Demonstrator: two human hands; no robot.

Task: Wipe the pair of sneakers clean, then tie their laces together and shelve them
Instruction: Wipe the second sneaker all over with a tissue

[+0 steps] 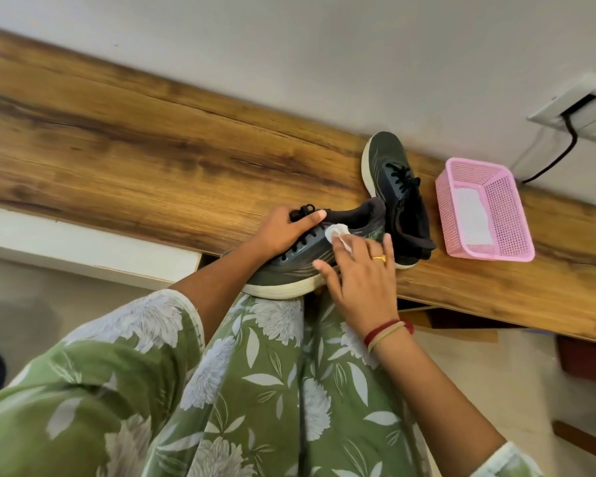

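Note:
A dark grey sneaker (300, 263) with a white sole and black laces lies on its side at the near edge of the wooden tabletop (135, 149). My left hand (286, 228) grips it over the laces and tongue. With flat fingers, my right hand (358, 270) presses a white wipe (441, 232) against the shoe's side. The second sneaker (396, 187) stands on the tabletop just behind, its toe towards the wall.
A pink perforated plastic basket (496, 215) with white wipes inside stands on the tabletop to the right of the shoes. A wall socket with a black cable (572, 132) is at the far right. My lap in green floral cloth fills the foreground.

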